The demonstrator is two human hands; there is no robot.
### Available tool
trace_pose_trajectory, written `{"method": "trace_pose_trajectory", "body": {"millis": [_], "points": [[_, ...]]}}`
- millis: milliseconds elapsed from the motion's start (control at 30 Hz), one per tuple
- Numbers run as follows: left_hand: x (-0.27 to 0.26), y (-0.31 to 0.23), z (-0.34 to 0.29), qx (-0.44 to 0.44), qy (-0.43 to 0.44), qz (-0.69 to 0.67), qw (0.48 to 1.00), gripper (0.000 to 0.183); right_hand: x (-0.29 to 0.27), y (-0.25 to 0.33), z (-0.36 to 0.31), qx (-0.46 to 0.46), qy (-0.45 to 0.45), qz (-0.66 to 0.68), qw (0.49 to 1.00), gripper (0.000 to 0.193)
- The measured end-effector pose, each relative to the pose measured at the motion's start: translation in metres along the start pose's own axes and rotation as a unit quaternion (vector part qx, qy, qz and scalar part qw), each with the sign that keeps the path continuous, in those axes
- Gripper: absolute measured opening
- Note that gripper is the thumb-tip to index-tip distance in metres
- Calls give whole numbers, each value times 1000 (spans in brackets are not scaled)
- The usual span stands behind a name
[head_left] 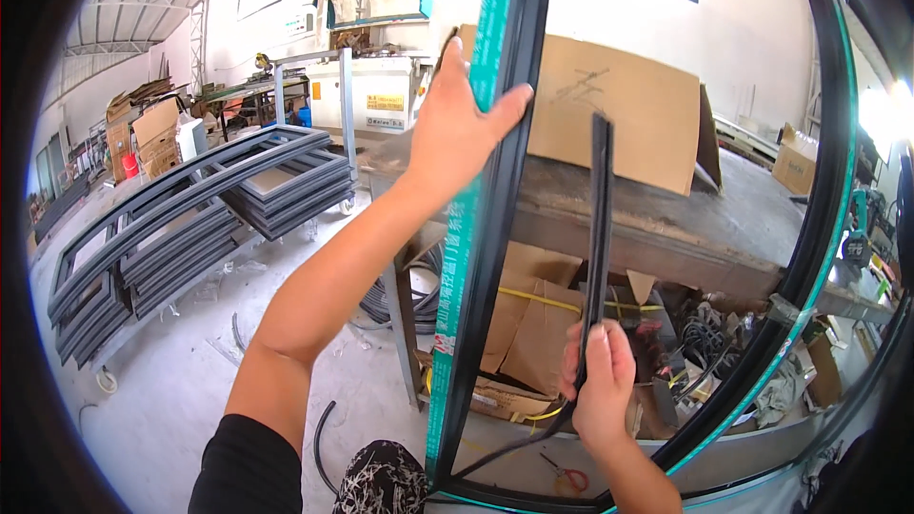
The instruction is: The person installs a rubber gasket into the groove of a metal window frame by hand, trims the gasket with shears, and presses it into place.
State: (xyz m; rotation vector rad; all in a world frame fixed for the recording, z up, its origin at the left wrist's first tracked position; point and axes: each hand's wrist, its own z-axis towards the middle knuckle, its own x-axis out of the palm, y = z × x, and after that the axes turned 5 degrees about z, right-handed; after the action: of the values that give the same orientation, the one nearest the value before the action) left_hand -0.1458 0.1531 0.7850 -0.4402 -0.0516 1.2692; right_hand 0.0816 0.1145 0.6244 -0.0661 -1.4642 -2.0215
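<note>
A tall dark window frame (522, 86) stands upright in front of me, with green printed film along its side. My left hand (449, 138) grips the frame's left upright, its palm against the film and its thumb across the dark inner face; some of its fingers are hidden. Inside the frame opening, my right hand (602, 376) is closed around a black rubber sealing strip (600, 200). The strip's free end points up, and its lower length curves down toward the frame's bottom left corner. Scissors with red handles (573, 481) lie low behind the frame.
Beyond the opening is a workbench (657, 214) bearing a cardboard sheet (619, 114), with boxes and coiled cables underneath. Stacked dark frames (205, 219) rest on a wheeled cart to the left. A black hose piece (321, 447) lies on the floor near my knee.
</note>
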Motion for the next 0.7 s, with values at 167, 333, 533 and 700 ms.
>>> {"method": "trace_pose_trajectory", "body": {"millis": [167,333,533,700], "points": [[18,17,-11,-53,23,-132,990,58,-72,-66,-37,46,-39,-53,997,21],[18,5,-20,-11,30,-156,987,43,-122,-85,-38,73,-13,-97,993,22],[22,-18,-15,-125,-29,-65,990,51,-109,-30,-6,134,33,-105,985,23],[17,-14,-12,-130,-12,-95,987,45,-67,22,13,141,51,-77,986,22]]}}
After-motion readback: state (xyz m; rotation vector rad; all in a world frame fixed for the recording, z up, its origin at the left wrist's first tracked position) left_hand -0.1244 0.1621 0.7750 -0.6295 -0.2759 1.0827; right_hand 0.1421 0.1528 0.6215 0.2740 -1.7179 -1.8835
